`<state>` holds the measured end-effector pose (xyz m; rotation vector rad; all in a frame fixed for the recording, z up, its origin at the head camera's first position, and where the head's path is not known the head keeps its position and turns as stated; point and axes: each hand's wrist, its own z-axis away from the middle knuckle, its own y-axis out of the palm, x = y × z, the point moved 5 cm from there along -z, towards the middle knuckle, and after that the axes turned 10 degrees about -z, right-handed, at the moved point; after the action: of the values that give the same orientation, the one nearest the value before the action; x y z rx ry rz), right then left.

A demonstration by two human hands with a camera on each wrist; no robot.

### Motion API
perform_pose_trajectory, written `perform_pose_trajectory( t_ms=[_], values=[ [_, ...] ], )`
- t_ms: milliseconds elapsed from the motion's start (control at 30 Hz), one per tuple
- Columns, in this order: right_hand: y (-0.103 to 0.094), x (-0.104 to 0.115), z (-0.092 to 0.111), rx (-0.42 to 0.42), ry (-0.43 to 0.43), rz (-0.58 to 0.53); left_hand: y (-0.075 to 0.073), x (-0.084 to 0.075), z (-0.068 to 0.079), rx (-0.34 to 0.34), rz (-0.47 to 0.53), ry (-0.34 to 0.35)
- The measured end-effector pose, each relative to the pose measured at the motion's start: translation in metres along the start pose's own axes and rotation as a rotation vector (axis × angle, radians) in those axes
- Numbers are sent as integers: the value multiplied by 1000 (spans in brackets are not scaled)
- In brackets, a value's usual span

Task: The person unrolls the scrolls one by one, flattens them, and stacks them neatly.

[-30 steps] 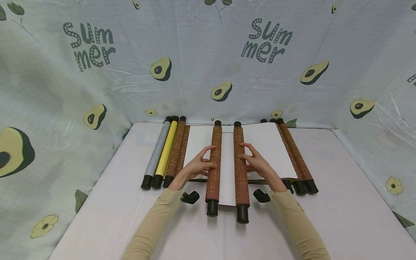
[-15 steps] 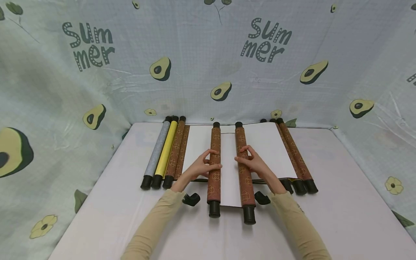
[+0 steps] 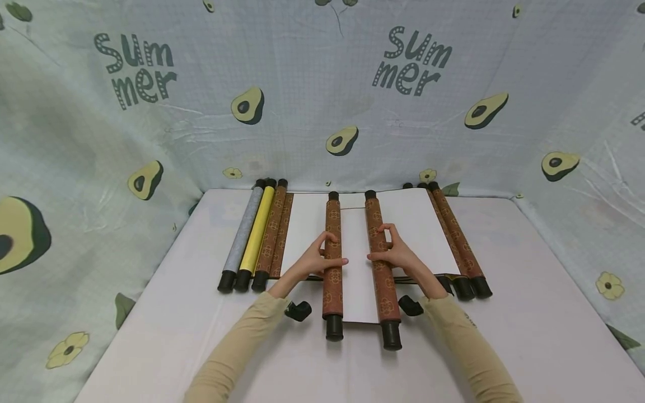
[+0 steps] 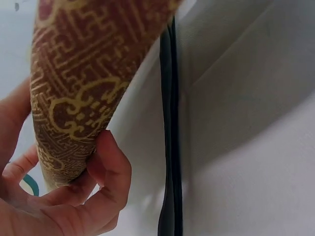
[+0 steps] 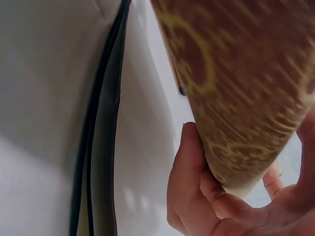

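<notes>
Two brown, gold-patterned rolls with black end caps are raised side by side, with a white strip of paper (image 3: pixel 359 268) stretched between them, like a scroll. My left hand (image 3: pixel 313 260) grips the left roll (image 3: pixel 332 294), its thumb lying across the front. My right hand (image 3: pixel 398 254) holds the right roll (image 3: pixel 386 288), which leans with its near end to the right. Curled fingers (image 4: pixel 110 169) press under the left roll in the left wrist view. Fingers (image 5: pixel 186 182) likewise wrap the lower side of the right roll in the right wrist view.
At left lie a grey roll (image 3: pixel 245 232), a yellow roll (image 3: pixel 258 232) and brown rolls (image 3: pixel 272 238). More brown rolls (image 3: pixel 459 243) lie at right. A white sheet (image 3: pixel 415 224) spreads beneath my hands on the white table (image 3: pixel 529 336). A patterned cloth (image 3: pixel 302 73) hangs behind.
The gap between the two held rolls has widened a little, showing more white paper. The right roll's near end has swung right. Both thumbs now reach further across the rolls.
</notes>
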<state>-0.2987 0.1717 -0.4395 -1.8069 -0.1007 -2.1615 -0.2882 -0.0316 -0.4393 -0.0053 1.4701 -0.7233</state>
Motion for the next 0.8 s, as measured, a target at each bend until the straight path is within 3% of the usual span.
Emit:
perform_pose_trajectory(
  t_ms=[267, 467, 800],
  values=[
    [-7, 3, 4, 40, 32, 0, -6, -1, 2, 22, 65, -4],
    [-12, 3, 4, 42, 14, -11, -11, 1, 3, 41, 62, -22],
    [-16, 6, 6, 65, -49, 1, -15, 0, 8, 76, 9, 16]
  ],
)
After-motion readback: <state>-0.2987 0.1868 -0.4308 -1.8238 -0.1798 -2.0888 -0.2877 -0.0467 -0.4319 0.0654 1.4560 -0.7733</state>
